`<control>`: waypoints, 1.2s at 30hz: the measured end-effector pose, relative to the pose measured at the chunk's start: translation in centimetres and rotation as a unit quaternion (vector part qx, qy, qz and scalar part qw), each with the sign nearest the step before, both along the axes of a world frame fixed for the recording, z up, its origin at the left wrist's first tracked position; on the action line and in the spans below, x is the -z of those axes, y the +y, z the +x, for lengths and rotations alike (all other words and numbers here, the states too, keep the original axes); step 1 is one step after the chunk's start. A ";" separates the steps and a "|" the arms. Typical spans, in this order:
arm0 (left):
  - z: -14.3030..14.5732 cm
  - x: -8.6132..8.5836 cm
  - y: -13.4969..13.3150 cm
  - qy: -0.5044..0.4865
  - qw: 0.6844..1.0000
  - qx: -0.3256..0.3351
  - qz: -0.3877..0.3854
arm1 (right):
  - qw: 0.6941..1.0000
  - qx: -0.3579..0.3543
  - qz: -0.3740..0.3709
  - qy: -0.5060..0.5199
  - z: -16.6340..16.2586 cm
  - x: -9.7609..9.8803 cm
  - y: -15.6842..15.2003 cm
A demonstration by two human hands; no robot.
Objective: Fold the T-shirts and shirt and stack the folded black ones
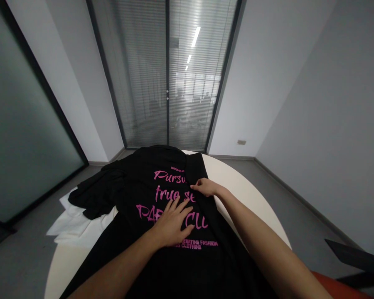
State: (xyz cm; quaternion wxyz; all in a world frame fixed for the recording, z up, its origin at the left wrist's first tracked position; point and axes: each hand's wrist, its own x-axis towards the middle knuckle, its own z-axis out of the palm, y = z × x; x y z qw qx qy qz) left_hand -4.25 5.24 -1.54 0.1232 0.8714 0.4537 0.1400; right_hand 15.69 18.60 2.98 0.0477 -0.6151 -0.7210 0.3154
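Note:
A black T-shirt (137, 182) with pink lettering lies spread over a round table. My left hand (173, 222) rests flat on the printed part, fingers spread, covering some of the letters. At the shirt's right side my right hand (205, 187) pinches the black fabric between thumb and fingers. That side is folded inward, and the folded strip overlaps the ends of the pink words. The sleeve (104, 189) on the left lies crumpled.
White folded cloth (77, 224) lies at the table's left, partly under the black sleeve. The pale round table (252, 191) shows its rim on the right. Beyond stand a glass partition with blinds (143, 83) and white walls. A red and black object (333, 282) is at lower right.

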 end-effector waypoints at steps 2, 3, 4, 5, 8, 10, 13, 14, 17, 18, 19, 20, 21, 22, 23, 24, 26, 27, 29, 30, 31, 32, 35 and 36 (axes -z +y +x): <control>-0.1 0.2 0.0 -0.005 1.000 0.002 0.006 | 0.998 -0.021 -0.051 0.010 0.8 -0.4 -0.5; -0.1 0.4 0.0 -0.007 1.000 0.003 0.009 | 0.996 -0.039 -0.077 0.019 1.3 -0.6 -0.9; -0.1 0.5 0.1 -0.009 1.000 0.004 0.011 | 0.992 -0.060 -0.103 0.030 1.6 -0.8 -1.2; -0.1 0.6 0.1 -0.010 1.000 0.005 0.013 | 0.988 -0.078 -0.124 0.042 2.0 -1.0 -1.6; 0.0 0.8 0.2 -0.025 1.000 0.006 0.019 | 0.978 -0.077 -0.170 0.091 3.0 -1.3 -3.0; 0.1 0.7 0.2 -0.047 0.999 0.003 0.026 | 0.966 -0.048 -0.212 0.140 3.7 -1.4 -4.0; 0.4 0.2 0.2 -0.089 0.995 -0.002 0.044 | 0.936 -0.053 -0.287 0.195 4.7 -1.8 -5.5; 0.5 0.1 0.2 -0.098 0.994 0.000 0.051 | 0.930 -0.070 -0.303 0.198 4.9 -2.0 -5.9; 0.5 0.0 0.3 -0.094 0.993 0.027 0.066 | 0.922 -0.148 -0.321 0.157 5.4 -2.7 -7.5; 0.5 0.1 0.3 -0.085 0.993 0.041 0.069 | 0.921 -0.175 -0.320 0.137 5.5 -2.9 -8.0; 0.5 0.2 0.4 -0.076 0.993 0.056 0.069 | 0.921 -0.199 -0.315 0.115 5.4 -3.1 -8.5; 0.5 0.2 0.4 -0.067 0.993 0.069 0.067 | 0.921 -0.217 -0.309 0.094 5.4 -3.3 -9.0; 0.5 0.3 0.3 -0.060 0.993 0.079 0.065 | 0.922 -0.230 -0.302 0.075 5.2 -3.5 -9.6; 0.5 0.3 0.3 -0.057 0.993 0.085 0.063 | 0.922 -0.240 -0.297 0.059 5.1 -3.6 -10.1; 0.5 0.3 0.3 -0.057 0.993 0.087 0.062 | 0.920 -0.250 -0.299 0.045 4.8 -3.7 -10.6; 0.5 0.2 0.3 -0.057 0.993 0.090 0.060 | 0.915 -0.260 -0.307 0.036 4.5 -3.9 -11.1; 0.6 -0.1 0.2 -0.058 0.992 0.098 0.054 | 0.893 -0.282 -0.349 0.041 3.7 -4.2 -12.1; 0.6 -0.2 0.2 -0.058 0.992 0.104 0.049 | 0.875 -0.293 -0.381 0.053 3.3 -4.4 -12.5; 0.5 -0.5 0.2 -0.062 0.990 0.118 0.038 | 0.833 -0.310 -0.451 0.084 2.7 -4.9 -12.9; 0.4 -0.6 0.2 -0.065 0.990 0.124 0.032 | 0.816 -0.313 -0.477 0.098 2.5 -5.2 -12.9; 0.3 -0.7 0.3 -0.069 0.989 0.129 0.027 | 0.807 -0.313 -0.487 0.114 2.5 -5.3 -12.7; 0.2 -0.8 0.3 -0.069 0.988 0.134 0.023 | 0.810 -0.307 -0.481 0.134 2.6 -5.4 -12.2; -0.3 -1.0 0.2 -0.062 0.988 0.142 0.025 | 0.873 -0.249 -0.362 0.213 3.5 -4.0 -9.8; -0.4 -1.2 0.1 -0.058 0.987 0.143 0.031 | 0.898 -0.213 -0.301 0.241 3.9 -3.1 -8.8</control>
